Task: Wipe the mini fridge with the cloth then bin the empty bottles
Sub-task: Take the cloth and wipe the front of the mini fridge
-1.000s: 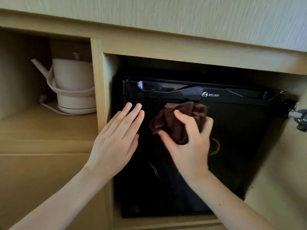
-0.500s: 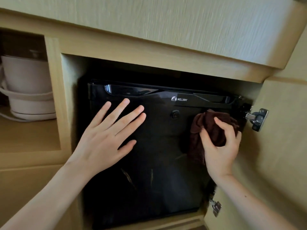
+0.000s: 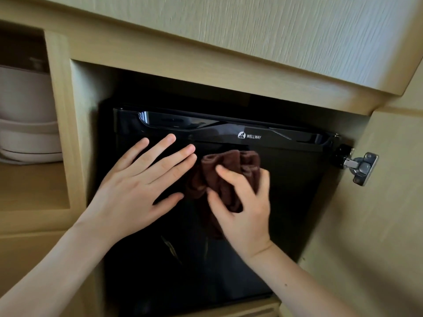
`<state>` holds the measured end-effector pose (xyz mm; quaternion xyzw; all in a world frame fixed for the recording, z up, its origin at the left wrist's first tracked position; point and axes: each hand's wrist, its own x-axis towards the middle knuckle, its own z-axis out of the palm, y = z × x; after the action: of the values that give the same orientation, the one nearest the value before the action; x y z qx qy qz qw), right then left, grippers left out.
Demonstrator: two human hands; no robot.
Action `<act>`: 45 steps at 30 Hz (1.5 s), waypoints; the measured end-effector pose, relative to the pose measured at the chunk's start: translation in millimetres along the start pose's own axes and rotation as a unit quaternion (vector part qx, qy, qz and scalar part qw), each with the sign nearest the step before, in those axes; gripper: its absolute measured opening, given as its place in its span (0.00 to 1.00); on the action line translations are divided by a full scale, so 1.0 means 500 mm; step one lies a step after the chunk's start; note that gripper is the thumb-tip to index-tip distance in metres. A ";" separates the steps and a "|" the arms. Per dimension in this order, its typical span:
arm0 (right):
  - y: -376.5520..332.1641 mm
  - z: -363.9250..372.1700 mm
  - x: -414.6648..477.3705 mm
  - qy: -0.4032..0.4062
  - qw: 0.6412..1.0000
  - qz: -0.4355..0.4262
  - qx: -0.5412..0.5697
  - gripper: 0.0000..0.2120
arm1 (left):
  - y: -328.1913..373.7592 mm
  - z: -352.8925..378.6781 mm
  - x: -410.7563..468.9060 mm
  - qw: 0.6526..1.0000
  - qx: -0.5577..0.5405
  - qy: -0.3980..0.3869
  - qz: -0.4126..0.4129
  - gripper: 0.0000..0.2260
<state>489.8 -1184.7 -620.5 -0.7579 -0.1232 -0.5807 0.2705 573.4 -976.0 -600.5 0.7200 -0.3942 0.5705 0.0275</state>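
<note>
A black mini fridge with a white WELLWAY logo sits inside a light wooden cabinet recess, its door closed. My right hand holds a bunched brown cloth pressed against the upper middle of the fridge door. My left hand lies flat on the door just left of the cloth, fingers spread, fingertips almost touching it. No bottles are in view.
A white electric kettle stands on the shelf in the left compartment. The cabinet door stands open at the right, with a metal hinge beside the fridge's top right corner. A wooden panel overhangs above.
My right hand has swept the cloth from the fridge door's upper right corner back to the upper middle. My left hand stays flat on the door.
</note>
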 end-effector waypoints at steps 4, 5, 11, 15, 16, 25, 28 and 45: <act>0.087 -0.088 0.001 0.046 0.997 0.048 -0.039 0.19 | 0.004 0.012 -0.002 1.000 0.003 0.016 -0.012 0.29; 0.108 -0.111 0.002 0.060 0.995 0.070 -0.048 0.18 | 0.004 0.015 -0.003 1.000 0.005 0.020 -0.015 0.29; 0.149 -0.153 0.007 0.153 0.971 0.165 -0.084 0.15 | 0.009 0.022 -0.002 0.999 0.001 0.029 -0.014 0.29; 0.099 -0.100 0.001 0.153 0.977 0.136 -0.066 0.17 | 0.015 0.020 0.000 0.999 0.009 0.027 -0.014 0.29; 0.084 -0.081 -0.005 0.139 0.982 0.118 -0.055 0.18 | 0.014 0.019 0.001 1.000 0.008 0.026 -0.014 0.29; 0.099 -0.086 -0.006 0.048 0.998 0.038 -0.006 0.18 | 0.002 0.028 -0.007 0.999 0.019 0.039 0.001 0.30; 0.142 -0.128 0.000 0.090 0.993 0.077 -0.023 0.17 | -0.003 0.042 -0.010 0.999 0.008 0.041 0.000 0.30; 0.061 -0.029 -0.050 0.054 0.998 0.004 -0.018 0.19 | 0.013 0.013 0.001 1.000 -0.014 0.020 -0.007 0.29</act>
<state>485.9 -1214.8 -649.8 -0.7304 -0.0947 -0.6221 0.2656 574.5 -984.0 -605.2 0.7110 -0.3963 0.5788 0.0494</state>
